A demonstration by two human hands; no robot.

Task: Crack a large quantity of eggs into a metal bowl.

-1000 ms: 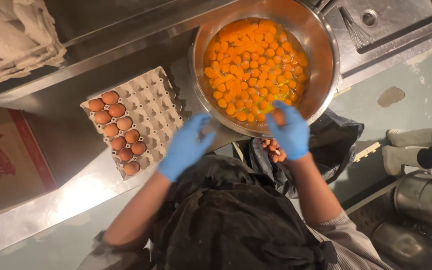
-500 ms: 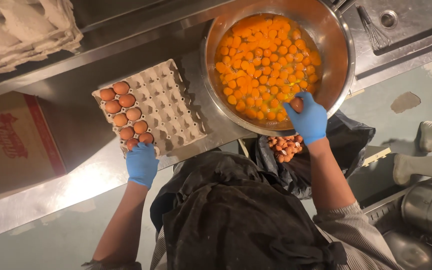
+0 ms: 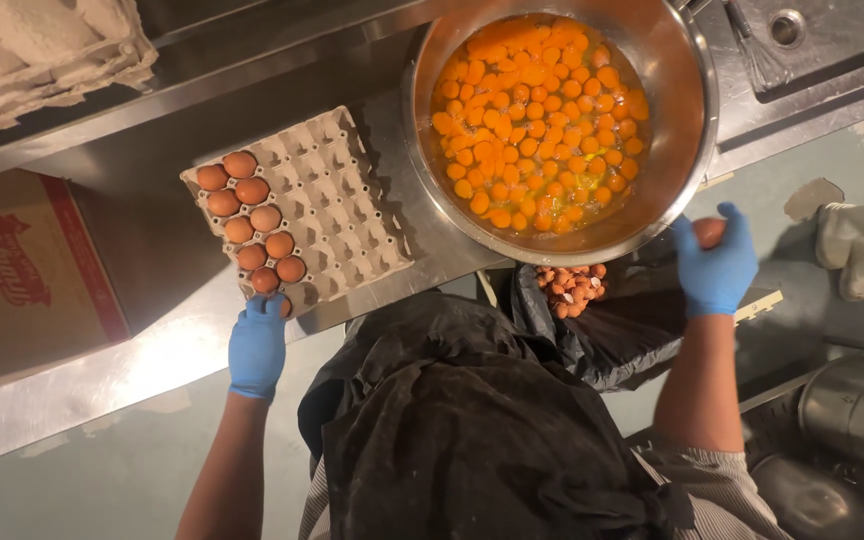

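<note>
Your left hand (image 3: 257,345), in a blue glove, sits at the near edge of the steel counter (image 3: 132,350), its fingers curled down over the last egg at the near end of the egg tray (image 3: 337,205); whether they have actually closed on that egg you cannot tell from here, since the glove hides it. The tray lies with its long axis running from the near edge toward the back of the counter, tilted a little to the right at the far end; the brown eggs (image 3: 252,220) fill only its left-hand column, a line of seven or so that follows the same axis, and the other cups show bare pulp.

Your right hand (image 3: 717,265), gloved the same, is off the counter's near edge, just beside the rim of the big steel bowl (image 3: 687,120) on its near right side; its fingers are wrapped around a brown egg (image 3: 709,232), which peeps out above the knuckles, so its long axis cannot be read.

The bowl stands at the near edge toward the right end of the counter, full of orange yolks (image 3: 537,120) in clear white; below its rim a black bag (image 3: 602,340) hangs open with broken eggshells (image 3: 570,288) inside; a cardboard box (image 3: 12,270) sits at the left end.
</note>
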